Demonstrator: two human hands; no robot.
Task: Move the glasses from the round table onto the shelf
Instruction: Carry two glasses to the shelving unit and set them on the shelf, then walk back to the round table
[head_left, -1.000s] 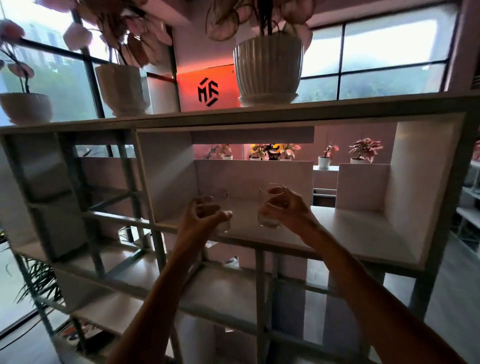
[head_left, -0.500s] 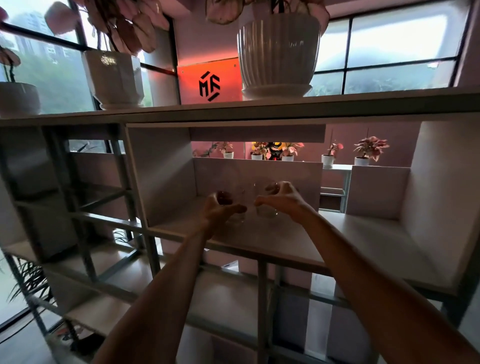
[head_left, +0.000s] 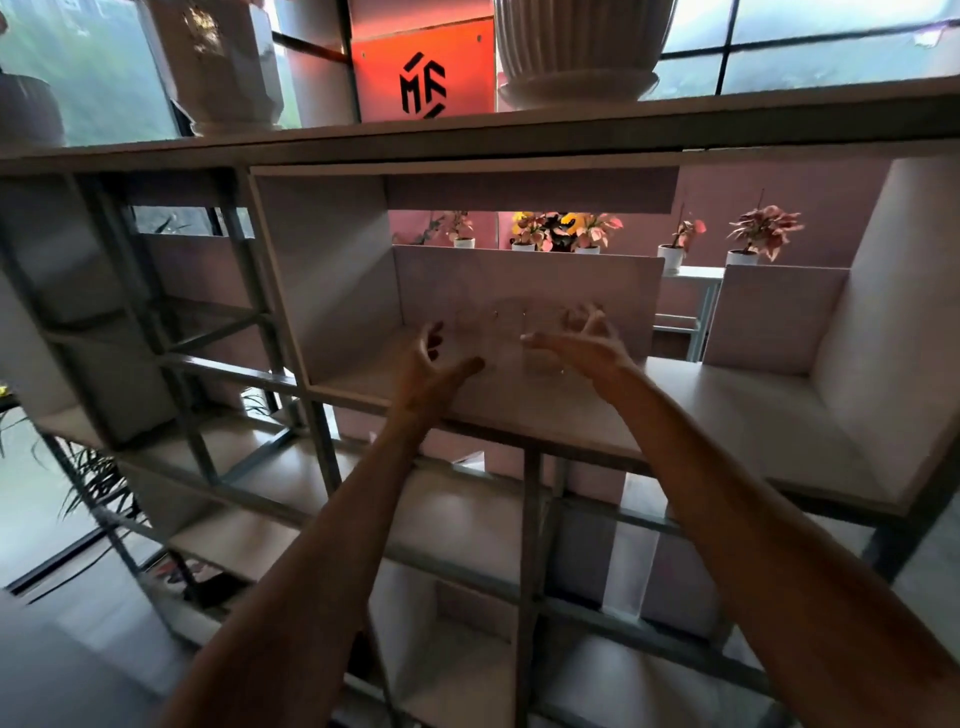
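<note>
Both hands reach up into the wide shelf compartment, head view only. Left hand (head_left: 431, 358) has its fingers spread and loosely bent, thumb pointing right, wrapped round nothing I can make out. Right hand (head_left: 582, 343) looks the same: fingers fanned, thumb stretched left, palm facing inward. Neither looks clamped on a glass, though motion blur makes fingertip contact hard to rule out.

Two clear glasses stand upright side by side on the shelf (head_left: 727, 415) board, between the hands and close to the back panel. Left glass (head_left: 475, 340) is just beside the left thumb, and right glass (head_left: 543, 353) is just beside the right thumb. Both are faint, and their rims are barely readable. They are set deep, probably so they will not get knocked off the front edge. They sit close together, likely because one was carried in each hand. The spread fingers suggest clearing the rims without tipping the glasses.

My read is that this pair is placed and the next move is to pull both hands straight back. Round table is out of frame, so I can't tell how many glasses remain.

Other things in view: a ribbed pot (head_left: 571, 47) and a faceted pot (head_left: 223, 62) on the top board, an orange sign (head_left: 421, 73) behind them, and small potted plants (head_left: 763, 228) visible through the gap at the back.
</note>
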